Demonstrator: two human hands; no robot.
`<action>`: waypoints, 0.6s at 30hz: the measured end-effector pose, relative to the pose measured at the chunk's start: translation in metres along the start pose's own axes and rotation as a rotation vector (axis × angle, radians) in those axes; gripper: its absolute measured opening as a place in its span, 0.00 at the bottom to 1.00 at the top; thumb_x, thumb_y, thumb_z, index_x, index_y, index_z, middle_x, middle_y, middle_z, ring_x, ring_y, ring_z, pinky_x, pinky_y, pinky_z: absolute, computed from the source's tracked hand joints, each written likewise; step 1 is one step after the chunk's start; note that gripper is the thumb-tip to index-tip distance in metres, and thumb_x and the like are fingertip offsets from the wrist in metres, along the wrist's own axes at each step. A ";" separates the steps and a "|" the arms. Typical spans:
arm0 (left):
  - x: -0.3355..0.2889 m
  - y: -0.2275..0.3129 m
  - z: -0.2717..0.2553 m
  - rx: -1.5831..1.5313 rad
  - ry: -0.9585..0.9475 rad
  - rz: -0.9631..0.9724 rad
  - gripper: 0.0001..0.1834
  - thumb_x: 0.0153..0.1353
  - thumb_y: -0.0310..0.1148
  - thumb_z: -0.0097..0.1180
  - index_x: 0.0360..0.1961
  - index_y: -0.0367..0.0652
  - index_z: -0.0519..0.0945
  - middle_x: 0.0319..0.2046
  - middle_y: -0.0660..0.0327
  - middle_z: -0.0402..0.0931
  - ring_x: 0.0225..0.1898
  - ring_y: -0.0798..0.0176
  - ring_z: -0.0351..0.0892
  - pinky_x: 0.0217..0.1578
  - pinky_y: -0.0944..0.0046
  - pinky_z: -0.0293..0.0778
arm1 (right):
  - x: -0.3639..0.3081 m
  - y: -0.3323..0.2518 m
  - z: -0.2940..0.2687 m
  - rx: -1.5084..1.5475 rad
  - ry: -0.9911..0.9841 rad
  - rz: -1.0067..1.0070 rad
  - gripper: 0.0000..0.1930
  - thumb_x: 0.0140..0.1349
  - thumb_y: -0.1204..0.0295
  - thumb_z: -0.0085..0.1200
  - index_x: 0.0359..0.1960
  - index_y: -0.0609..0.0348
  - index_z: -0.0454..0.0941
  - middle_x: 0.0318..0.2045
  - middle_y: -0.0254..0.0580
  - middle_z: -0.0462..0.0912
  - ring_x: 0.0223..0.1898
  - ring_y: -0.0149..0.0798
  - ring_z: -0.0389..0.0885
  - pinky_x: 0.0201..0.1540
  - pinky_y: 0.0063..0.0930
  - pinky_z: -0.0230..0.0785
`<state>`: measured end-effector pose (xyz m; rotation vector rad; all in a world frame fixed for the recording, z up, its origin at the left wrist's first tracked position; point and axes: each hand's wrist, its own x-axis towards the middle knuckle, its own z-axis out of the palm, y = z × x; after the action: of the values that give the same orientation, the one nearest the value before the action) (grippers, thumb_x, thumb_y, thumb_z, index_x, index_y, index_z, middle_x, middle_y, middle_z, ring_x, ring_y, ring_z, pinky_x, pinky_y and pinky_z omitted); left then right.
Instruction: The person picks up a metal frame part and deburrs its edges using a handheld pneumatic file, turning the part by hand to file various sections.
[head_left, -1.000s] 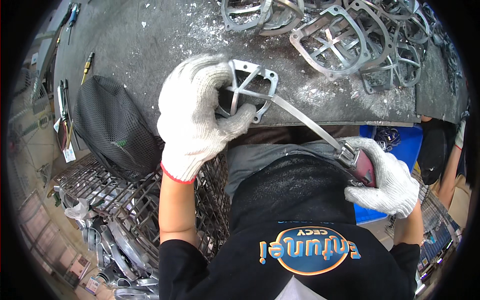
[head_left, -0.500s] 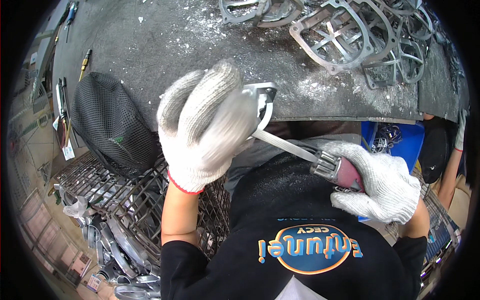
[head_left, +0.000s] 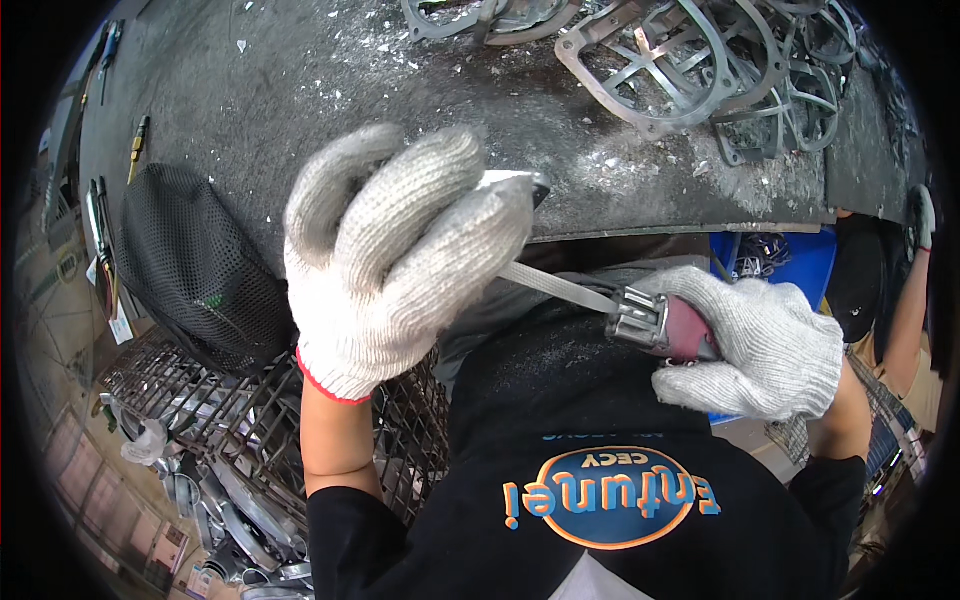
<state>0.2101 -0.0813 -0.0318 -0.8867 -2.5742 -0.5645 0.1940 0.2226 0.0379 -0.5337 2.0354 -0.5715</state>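
Observation:
In the upright left hand [head_left: 390, 265], gloved in white knit with a red cuff, I hold a metal frame part. Most of that metal frame part [head_left: 541, 188] is hidden by my fingers; only a bright edge and a dark corner show. My right hand [head_left: 765, 345], gloved too, is wrapped round the red grip of a powered file [head_left: 690, 333]. From its metal head a flat file blade [head_left: 560, 286] points left, and its tip disappears behind my left hand, so I cannot tell whether it touches the part.
Cast metal frames [head_left: 650, 75] are heaped on the dark, chip-strewn bench [head_left: 350, 80]. A black mesh cap [head_left: 200, 270] lies at left, near screwdriver-like tools [head_left: 137, 150]. Below is a wire basket [head_left: 250, 410] with metal parts. At right are a blue bin [head_left: 800, 270] and another person's arm [head_left: 908, 320].
My left hand has shifted slightly left and turned, covering more of the metal frame part. The file has moved a little left with my right hand. The whole view has shifted slightly.

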 end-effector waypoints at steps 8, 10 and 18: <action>0.050 -0.029 -0.010 -0.365 -0.236 -0.040 0.32 0.42 0.44 0.74 0.51 0.44 0.85 0.54 0.53 0.82 0.57 0.44 0.79 0.57 0.49 0.75 | -0.003 0.000 0.002 0.008 0.188 0.078 0.31 0.60 0.49 0.64 0.60 0.50 0.73 0.31 0.50 0.87 0.35 0.56 0.87 0.38 0.43 0.79; 0.059 -0.037 0.000 -0.362 -0.277 0.076 0.29 0.45 0.43 0.72 0.50 0.45 0.86 0.54 0.54 0.82 0.57 0.44 0.79 0.58 0.49 0.75 | 0.000 -0.003 0.001 -0.005 0.111 0.143 0.31 0.61 0.49 0.64 0.62 0.49 0.72 0.31 0.49 0.87 0.35 0.56 0.88 0.39 0.43 0.79; 0.031 0.005 0.005 -0.207 -0.183 -0.168 0.45 0.27 0.42 0.76 0.57 0.46 0.83 0.60 0.47 0.77 0.58 0.39 0.79 0.58 0.47 0.76 | -0.001 0.009 0.040 -0.019 0.157 0.192 0.33 0.62 0.48 0.61 0.65 0.50 0.69 0.34 0.50 0.87 0.36 0.56 0.88 0.39 0.45 0.79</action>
<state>0.1893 -0.0600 -0.0214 -0.8243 -2.8125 -0.8470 0.2278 0.2226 0.0149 -0.3078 2.2133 -0.4915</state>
